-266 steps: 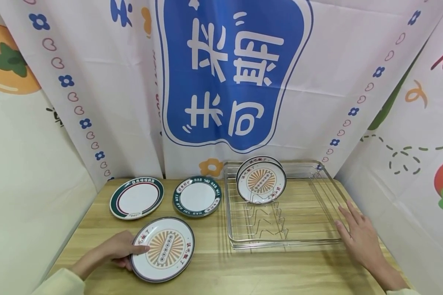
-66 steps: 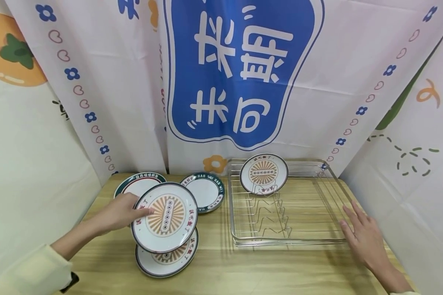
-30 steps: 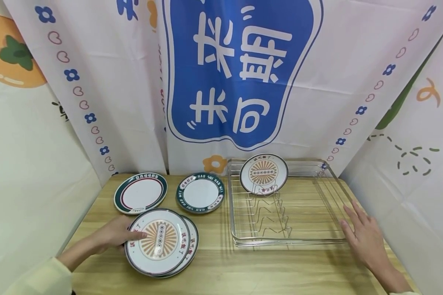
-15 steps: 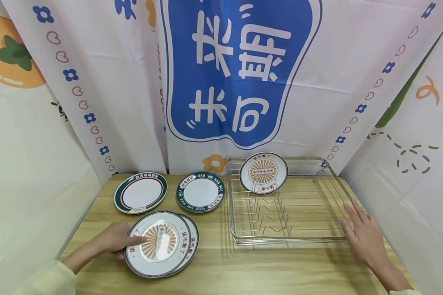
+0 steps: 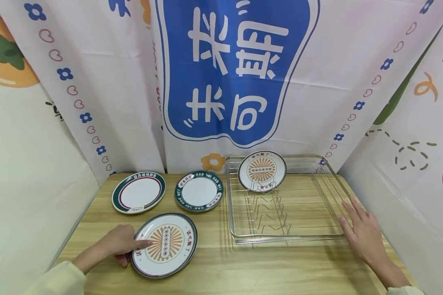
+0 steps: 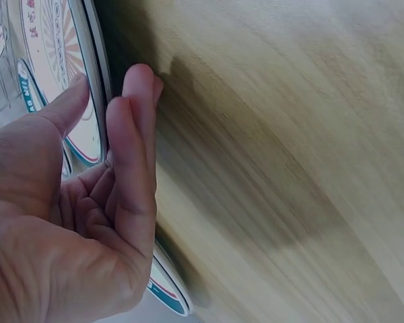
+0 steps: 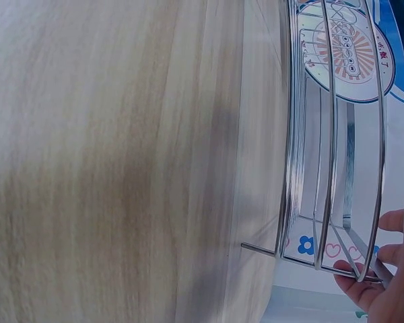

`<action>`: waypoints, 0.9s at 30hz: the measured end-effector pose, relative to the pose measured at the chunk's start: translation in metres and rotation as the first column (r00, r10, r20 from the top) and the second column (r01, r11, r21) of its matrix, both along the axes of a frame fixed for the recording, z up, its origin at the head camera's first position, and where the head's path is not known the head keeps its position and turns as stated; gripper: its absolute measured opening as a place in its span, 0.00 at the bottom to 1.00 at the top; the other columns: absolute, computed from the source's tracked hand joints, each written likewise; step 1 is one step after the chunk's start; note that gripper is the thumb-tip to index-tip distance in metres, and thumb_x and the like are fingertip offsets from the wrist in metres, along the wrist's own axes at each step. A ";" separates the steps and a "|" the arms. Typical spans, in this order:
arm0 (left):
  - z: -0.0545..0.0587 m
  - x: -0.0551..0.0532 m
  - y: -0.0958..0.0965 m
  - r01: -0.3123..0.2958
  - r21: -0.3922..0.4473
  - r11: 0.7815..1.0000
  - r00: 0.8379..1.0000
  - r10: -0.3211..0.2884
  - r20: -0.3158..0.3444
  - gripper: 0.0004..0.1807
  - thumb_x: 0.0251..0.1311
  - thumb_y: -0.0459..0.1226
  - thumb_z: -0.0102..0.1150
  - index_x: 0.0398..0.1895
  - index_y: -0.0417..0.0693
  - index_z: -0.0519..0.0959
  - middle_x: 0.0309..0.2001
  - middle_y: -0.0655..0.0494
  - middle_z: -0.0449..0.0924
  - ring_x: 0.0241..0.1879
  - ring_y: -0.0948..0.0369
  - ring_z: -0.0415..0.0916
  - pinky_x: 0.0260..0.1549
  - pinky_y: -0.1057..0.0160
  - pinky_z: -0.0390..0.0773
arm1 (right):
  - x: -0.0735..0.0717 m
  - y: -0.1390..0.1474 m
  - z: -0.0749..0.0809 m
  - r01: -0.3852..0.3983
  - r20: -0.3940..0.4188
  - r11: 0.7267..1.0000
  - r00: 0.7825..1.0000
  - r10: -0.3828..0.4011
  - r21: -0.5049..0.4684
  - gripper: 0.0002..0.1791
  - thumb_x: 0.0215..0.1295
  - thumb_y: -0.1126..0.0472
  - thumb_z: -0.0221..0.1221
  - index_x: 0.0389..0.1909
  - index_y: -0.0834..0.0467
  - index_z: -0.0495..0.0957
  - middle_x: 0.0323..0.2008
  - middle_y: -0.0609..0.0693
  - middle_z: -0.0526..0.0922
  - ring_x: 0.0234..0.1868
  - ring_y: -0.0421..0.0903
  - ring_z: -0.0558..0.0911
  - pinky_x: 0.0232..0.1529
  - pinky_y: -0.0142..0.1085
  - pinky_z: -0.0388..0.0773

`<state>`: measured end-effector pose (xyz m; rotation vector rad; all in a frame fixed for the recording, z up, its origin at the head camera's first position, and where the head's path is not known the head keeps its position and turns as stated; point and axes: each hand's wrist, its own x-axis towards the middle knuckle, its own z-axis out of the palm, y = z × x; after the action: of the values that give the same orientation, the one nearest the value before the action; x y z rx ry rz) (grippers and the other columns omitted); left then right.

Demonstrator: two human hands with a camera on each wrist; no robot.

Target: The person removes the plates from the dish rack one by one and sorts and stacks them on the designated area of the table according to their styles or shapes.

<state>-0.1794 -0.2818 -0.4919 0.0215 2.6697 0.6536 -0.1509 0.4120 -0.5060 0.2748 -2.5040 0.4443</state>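
My left hand holds the left edge of a small stack of white plates at the front left, thumb on the top face and other fingers at the outer edge. The top plate has an orange sunburst print, and its rim lines up closely with the rim below. In the left wrist view, the stacked plate rims show between thumb and fingers. My right hand rests over the right rim of a wire dish rack, fingers spread; in the right wrist view, fingertips reach past the rim.
Inside the rack, another sunburst plate stands tilted at the back left. Two green-rimmed plates, a left one and a right one, lie behind the stack. A printed cloth hangs behind the wooden table.
One of two racked plates is gone from the rack. My left hand lowered a sunburst plate onto the front-left stack, then shifted it right into line. The right hand stayed at the rack.
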 end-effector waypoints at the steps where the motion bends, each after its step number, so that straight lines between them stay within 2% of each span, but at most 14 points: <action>1: 0.000 0.000 0.001 0.004 -0.008 1.000 1.000 -0.004 -0.002 0.33 0.58 0.61 0.74 0.15 0.45 0.76 0.10 0.54 0.77 0.09 0.62 0.78 0.12 0.68 0.75 | 0.000 0.000 0.000 -0.001 -0.002 1.000 1.000 0.001 -0.001 0.24 0.80 0.58 0.54 0.67 0.71 0.73 0.71 0.76 0.68 0.59 0.77 0.73 0.54 0.62 0.64; 9: 0.002 -0.005 0.005 0.016 -0.110 0.994 1.000 -0.018 -0.018 0.35 0.56 0.69 0.69 0.16 0.49 0.76 0.11 0.55 0.77 0.11 0.62 0.77 0.13 0.67 0.68 | 0.000 -0.001 0.000 0.001 0.005 1.000 1.000 0.000 -0.005 0.24 0.80 0.58 0.54 0.67 0.71 0.73 0.72 0.76 0.67 0.58 0.78 0.73 0.54 0.62 0.64; 13: 0.005 -0.008 0.004 0.041 -0.166 0.985 0.998 -0.049 -0.044 0.37 0.56 0.71 0.67 0.14 0.50 0.75 0.12 0.55 0.76 0.12 0.61 0.76 0.15 0.64 0.66 | -0.001 -0.001 0.001 0.003 0.016 1.000 1.000 -0.003 -0.008 0.25 0.80 0.58 0.53 0.67 0.71 0.73 0.73 0.76 0.66 0.58 0.78 0.72 0.55 0.63 0.64; 16: 0.010 -0.011 0.004 0.064 -0.222 0.973 0.993 -0.085 -0.087 0.37 0.59 0.71 0.64 0.12 0.51 0.73 0.11 0.56 0.74 0.13 0.61 0.73 0.15 0.63 0.64 | -0.001 0.000 0.002 0.005 0.019 1.000 1.000 -0.004 -0.008 0.24 0.80 0.58 0.53 0.67 0.71 0.73 0.73 0.76 0.66 0.58 0.78 0.72 0.55 0.63 0.64; 20: 0.022 -0.017 0.013 0.077 -0.259 0.963 0.980 -0.121 -0.158 0.35 0.65 0.66 0.64 0.11 0.52 0.71 0.11 0.59 0.70 0.14 0.62 0.68 0.16 0.63 0.62 | -0.001 0.000 0.002 0.003 0.015 1.000 1.000 -0.003 -0.007 0.24 0.80 0.58 0.54 0.67 0.71 0.73 0.72 0.76 0.66 0.58 0.78 0.72 0.55 0.63 0.64; 23: 0.036 -0.024 0.024 0.098 -0.253 0.962 0.966 -0.154 -0.210 0.32 0.68 0.58 0.65 0.11 0.53 0.69 0.13 0.61 0.66 0.15 0.63 0.64 0.17 0.64 0.60 | 0.000 0.001 0.001 0.003 0.018 1.000 1.000 -0.003 -0.009 0.24 0.80 0.58 0.53 0.67 0.70 0.73 0.73 0.75 0.66 0.58 0.78 0.72 0.55 0.63 0.64; 27: 0.053 -0.038 0.040 0.159 -0.216 0.963 0.945 -0.212 -0.249 0.24 0.71 0.52 0.64 0.18 0.51 0.78 0.16 0.61 0.69 0.17 0.62 0.66 0.19 0.63 0.63 | 0.000 0.001 0.000 0.001 0.022 1.000 1.000 -0.001 -0.013 0.24 0.80 0.58 0.53 0.68 0.70 0.72 0.74 0.75 0.65 0.59 0.78 0.72 0.56 0.62 0.64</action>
<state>-0.2176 -0.2418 -0.4390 0.3290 2.9337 0.3489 -0.1509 0.4134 -0.5063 0.2652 -2.5219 0.4655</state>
